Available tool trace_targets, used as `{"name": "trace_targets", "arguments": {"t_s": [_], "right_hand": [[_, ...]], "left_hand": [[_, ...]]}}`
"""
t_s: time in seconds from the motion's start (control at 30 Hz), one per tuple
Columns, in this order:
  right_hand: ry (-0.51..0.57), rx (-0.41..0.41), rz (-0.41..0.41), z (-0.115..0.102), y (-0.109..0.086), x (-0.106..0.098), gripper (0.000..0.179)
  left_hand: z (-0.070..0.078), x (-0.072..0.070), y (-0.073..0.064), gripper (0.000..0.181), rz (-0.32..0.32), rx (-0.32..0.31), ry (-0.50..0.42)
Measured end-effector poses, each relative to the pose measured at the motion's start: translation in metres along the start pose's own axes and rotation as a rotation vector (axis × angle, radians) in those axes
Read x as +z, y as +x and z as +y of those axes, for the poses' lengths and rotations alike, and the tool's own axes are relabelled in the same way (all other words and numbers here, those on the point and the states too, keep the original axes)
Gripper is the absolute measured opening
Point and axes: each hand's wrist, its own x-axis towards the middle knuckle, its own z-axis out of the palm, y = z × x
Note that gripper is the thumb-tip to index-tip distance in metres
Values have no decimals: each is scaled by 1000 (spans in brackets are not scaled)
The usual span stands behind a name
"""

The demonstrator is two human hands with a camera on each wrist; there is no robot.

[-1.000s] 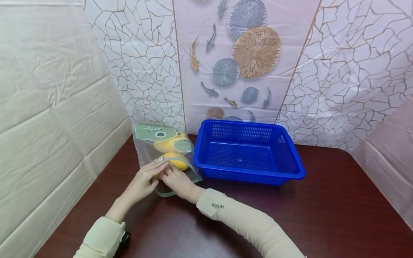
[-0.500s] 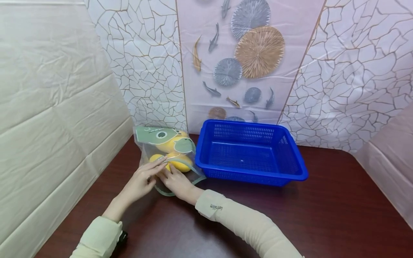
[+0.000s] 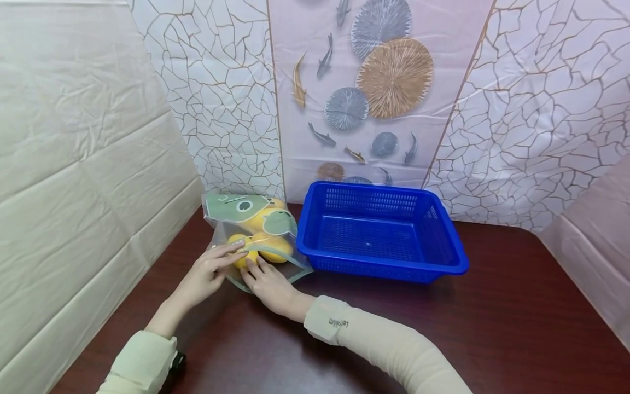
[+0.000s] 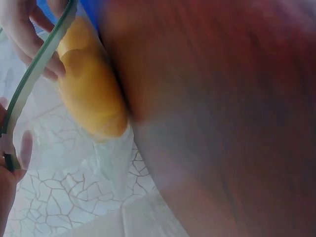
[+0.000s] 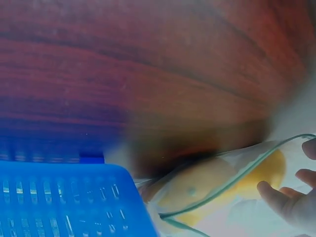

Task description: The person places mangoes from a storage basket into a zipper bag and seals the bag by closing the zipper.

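Note:
A clear zip bag with green printed cartoon shapes lies at the table's back left, its green-edged mouth facing me. Inside are several yellow mangoes; the left wrist view shows mangoes through the film. My left hand is at the left of the mouth, its thumb and finger pinching the green edge. My right hand reaches in at the mouth, fingers extended toward the nearest mango. In the right wrist view the right hand's fingers are spread beside the green edge.
A blue perforated plastic basket stands right of the bag, close to its edge. The dark red-brown table reaches to a patterned cloth backdrop. A pale cloth wall rises on the left.
The front mango has come forward toward the bag's mouth, showing more yellow by my right fingers. My left hand has shifted slightly left and down, and the mouth's front edge has moved back a little.

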Motion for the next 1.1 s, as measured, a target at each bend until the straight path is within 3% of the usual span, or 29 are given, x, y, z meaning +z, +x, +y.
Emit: {"name": "trace_targets", "arguments": {"t_s": [0.2,0.33,0.57,0.83,1.1], "right_hand": [[-17,-39,49,-1,-9,-6,30],[26,-60,27,0,-14,-12,31],[83,-88,-13,1,-20,-21,32],[96,-138,60,0,-24,-28,28],[100,-143,118,-1,-26,-32,24]], "left_hand": [[-2,-2,-7,58,3,29,-9],[-2,-4,-10,56,6,35,-16],[1,-10,-16,48,-18,-25,-14],[5,-16,-20,50,34,3,-7],[3,-25,-33,49,-2,-52,19]]}}
